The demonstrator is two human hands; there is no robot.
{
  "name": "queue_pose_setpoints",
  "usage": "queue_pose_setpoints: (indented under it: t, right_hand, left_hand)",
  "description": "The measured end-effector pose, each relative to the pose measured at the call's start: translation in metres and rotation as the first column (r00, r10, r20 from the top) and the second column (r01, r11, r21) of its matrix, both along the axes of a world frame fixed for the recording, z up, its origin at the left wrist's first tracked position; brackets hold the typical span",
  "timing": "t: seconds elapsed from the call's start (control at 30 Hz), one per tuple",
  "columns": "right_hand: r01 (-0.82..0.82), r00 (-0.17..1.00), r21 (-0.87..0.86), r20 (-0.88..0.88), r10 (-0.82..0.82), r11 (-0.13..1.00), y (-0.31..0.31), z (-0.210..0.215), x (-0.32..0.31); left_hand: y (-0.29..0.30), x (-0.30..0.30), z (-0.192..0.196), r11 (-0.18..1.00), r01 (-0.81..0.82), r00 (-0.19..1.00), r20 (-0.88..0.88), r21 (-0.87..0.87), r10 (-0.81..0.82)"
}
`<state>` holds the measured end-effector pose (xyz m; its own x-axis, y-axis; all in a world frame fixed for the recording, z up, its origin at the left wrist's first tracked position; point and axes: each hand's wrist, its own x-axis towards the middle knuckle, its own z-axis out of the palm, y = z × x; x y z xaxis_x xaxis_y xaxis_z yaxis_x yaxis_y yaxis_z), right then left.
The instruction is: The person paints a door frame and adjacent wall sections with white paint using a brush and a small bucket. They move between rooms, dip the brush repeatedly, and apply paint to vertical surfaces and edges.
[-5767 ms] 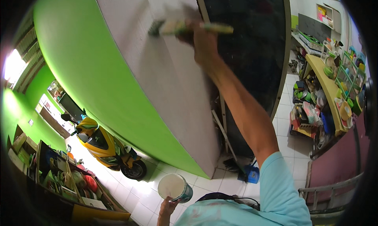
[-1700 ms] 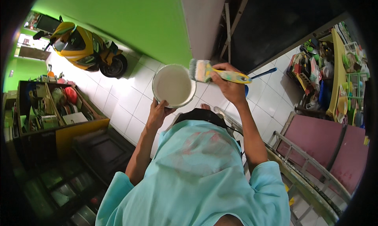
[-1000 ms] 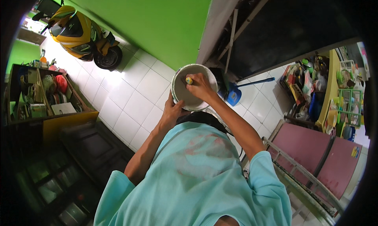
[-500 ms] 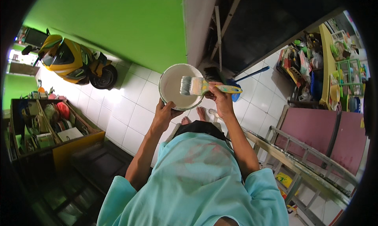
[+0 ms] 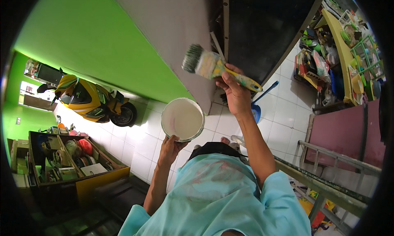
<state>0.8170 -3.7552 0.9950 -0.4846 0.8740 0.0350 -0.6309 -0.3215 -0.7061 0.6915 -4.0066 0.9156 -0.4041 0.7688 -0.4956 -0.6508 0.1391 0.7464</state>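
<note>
My left hand (image 5: 171,149) grips the near rim of a round tub (image 5: 182,120) whose inside is coated with whitish paint. Up and to the right of it, my right hand (image 5: 236,88) is closed round the handle of a wide paintbrush (image 5: 209,64). The handle is yellow and green with paint smears, and the grey-green bristles point up and left. The brush is clear of the tub, in front of the pale strip of wall (image 5: 176,43). Whether its bristles touch that wall I cannot tell.
A green wall (image 5: 94,43) runs along the left, with a yellow motorbike (image 5: 84,97) beside it. An open cabinet of odds and ends (image 5: 78,162) stands lower left. To the right are a blue dustpan (image 5: 255,112), a cluttered shelf (image 5: 342,51) and a ladder (image 5: 340,158).
My right hand has lifted the paintbrush up from over the tub toward the pale wall. The tub, still in my left hand, now sits lower in view. The whole view has shifted and tilted.
</note>
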Motion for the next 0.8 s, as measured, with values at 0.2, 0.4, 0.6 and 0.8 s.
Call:
queue_pose_setpoints:
  t: [0.2, 0.4, 0.6, 0.8]
  right_hand:
    - [-0.094, 0.993, 0.156, 0.091, 0.080, 0.983, 0.011, 0.002, -0.025]
    - [-0.148, 0.974, 0.071, 0.186, 0.133, 0.986, 0.006, -0.052, -0.023]
    - [-0.045, 0.998, 0.111, 0.045, 0.040, 0.993, 0.009, -0.022, -0.024]
    - [-0.110, 0.972, 0.026, 0.211, 0.102, 0.994, -0.001, -0.080, -0.029]
  left_hand:
    - [-0.016, 0.000, -0.004, 0.995, -0.075, 0.997, -0.011, -0.060, 0.074]
    - [-0.029, -0.012, -0.017, 0.985, -0.116, 0.992, 0.033, -0.129, 0.121]
    - [-0.027, -0.026, -0.017, 0.994, -0.062, 0.997, 0.038, -0.093, 0.066]
    - [-0.024, -0.037, -0.016, 0.982, -0.066, 0.995, 0.063, -0.175, 0.078]
